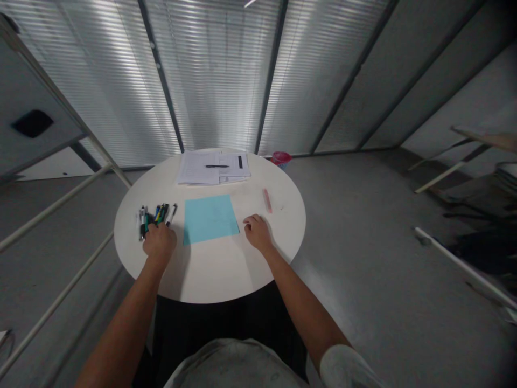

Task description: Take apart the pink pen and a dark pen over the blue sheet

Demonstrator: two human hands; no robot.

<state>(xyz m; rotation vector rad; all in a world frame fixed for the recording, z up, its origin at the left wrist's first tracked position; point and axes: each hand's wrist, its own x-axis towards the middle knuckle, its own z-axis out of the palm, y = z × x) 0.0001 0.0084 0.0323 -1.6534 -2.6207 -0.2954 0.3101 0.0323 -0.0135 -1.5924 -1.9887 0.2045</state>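
Observation:
On the left side of the round white table, my left hand [160, 242] is at the near ends of a loose group of pens and markers [146, 216]. Its fingers bend down among them, and whatever is between the fingertips is hidden. A light blue sheet of paper [210, 218] lies flat between my hands. My right hand [257, 231] rests just beyond the sheet's right edge, fingers loosely curled and apart, holding nothing visible. Past it lies a pink stick-shaped item [267, 200], too blurred to name.
Printed papers [197, 168] lie stacked at the far side of the table [218, 280], with a black pen [217, 166] on top. A red bin [281, 157] stands on the floor behind. A whiteboard frame [92, 141] is close on the left. Blinds cover the far wall.

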